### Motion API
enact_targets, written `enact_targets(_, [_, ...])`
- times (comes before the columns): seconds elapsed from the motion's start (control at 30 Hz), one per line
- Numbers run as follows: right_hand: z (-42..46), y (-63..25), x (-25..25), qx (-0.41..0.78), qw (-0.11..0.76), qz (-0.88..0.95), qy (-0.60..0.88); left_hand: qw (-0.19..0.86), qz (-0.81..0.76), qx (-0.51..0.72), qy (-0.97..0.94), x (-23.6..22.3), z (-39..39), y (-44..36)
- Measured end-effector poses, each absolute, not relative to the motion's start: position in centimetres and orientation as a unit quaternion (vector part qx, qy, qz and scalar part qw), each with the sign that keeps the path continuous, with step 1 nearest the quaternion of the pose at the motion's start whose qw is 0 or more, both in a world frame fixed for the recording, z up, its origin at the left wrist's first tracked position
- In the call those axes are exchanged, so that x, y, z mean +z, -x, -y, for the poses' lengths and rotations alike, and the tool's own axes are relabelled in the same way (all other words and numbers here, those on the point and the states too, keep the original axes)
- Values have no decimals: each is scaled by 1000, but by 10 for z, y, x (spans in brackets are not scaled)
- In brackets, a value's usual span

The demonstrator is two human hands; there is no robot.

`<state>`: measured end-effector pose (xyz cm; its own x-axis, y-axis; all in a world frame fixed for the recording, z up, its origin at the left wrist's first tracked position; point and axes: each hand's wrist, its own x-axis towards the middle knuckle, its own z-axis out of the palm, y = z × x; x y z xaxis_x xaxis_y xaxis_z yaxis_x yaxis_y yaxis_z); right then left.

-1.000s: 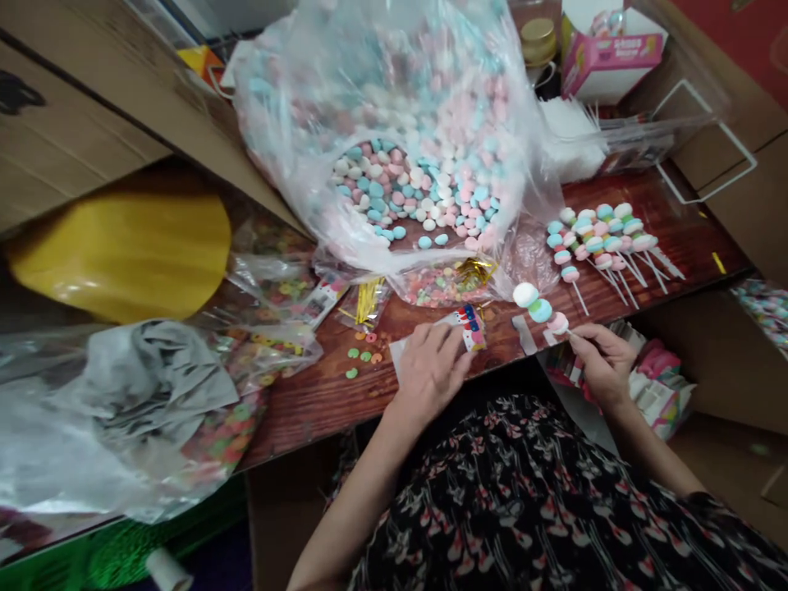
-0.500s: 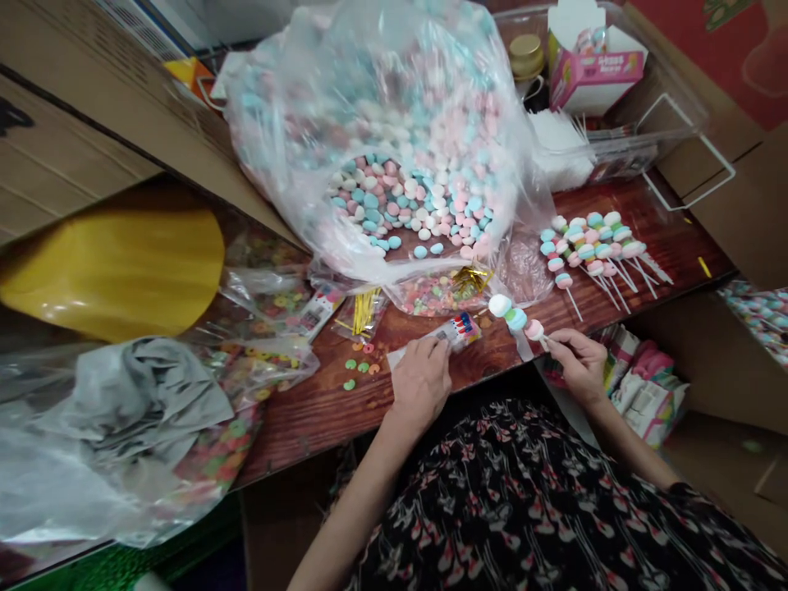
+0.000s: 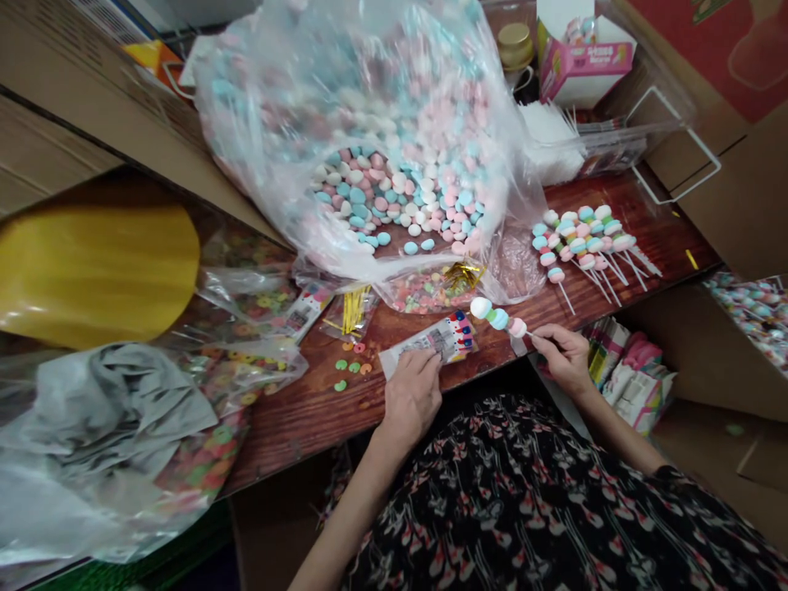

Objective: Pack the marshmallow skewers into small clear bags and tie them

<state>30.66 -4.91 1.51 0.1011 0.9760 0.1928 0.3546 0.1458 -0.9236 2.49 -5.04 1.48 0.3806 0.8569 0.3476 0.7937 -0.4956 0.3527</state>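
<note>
My right hand [image 3: 565, 355] pinches the stick of a marshmallow skewer [image 3: 497, 318] carrying a white, a blue-green and a pink piece, its tip pointing left over the wooden table [image 3: 320, 402]. My left hand [image 3: 414, 392] is closed on the near end of a small clear printed bag [image 3: 434, 340] lying flat on the table. The skewer's white end hovers just beside the bag's coloured top edge.
A big clear sack of pastel marshmallows [image 3: 382, 148] fills the table's back. Finished skewers [image 3: 582, 238] lie at the right. Gold twist ties [image 3: 350, 310], loose ring candies [image 3: 350, 369] and candy bags [image 3: 246, 361] sit left of centre, beside a yellow object [image 3: 92, 271]. Pink boxes [image 3: 582, 53] stand behind.
My right hand has carried the skewer leftward toward the printed bag. My left hand has slid back to the bag's near end, leaving more of the bag showing.
</note>
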Motion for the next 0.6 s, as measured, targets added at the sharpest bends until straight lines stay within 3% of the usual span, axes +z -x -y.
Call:
enact_targets(0.2, [54,-308,15,316,476,598,562,112,-560,364,-736,12,39,-22])
enact_targets(0.33, [56,-311,17,305,474,610,557,96,-552,335,-758,6,34,-15])
enact_targets(0.6, [50,-316,24,296,422,690,509,196,-554,319,-744,3,30,-1])
